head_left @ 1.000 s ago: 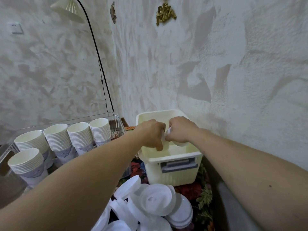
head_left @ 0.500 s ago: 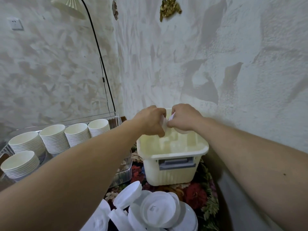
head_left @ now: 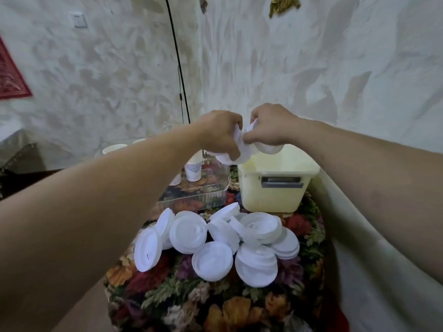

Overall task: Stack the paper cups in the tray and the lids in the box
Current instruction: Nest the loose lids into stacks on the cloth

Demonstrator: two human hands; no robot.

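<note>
Both hands gripping white lids above the box.

Left hand and right hand are meeting knuckle to knuckle, each curling fingers round white lids (count unclear, edges overlapping). The cream box is sitting just below the right hand; the clear tray holding paper cups is lying below the left. A loose lid pile is resting on the floral table, nearer than both hands.

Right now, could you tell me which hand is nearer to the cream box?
Right. The right hand holds white lids just above the cream box, at its back rim. The left hand, also gripping lids, is off the box's left side, over the clear tray.
</note>
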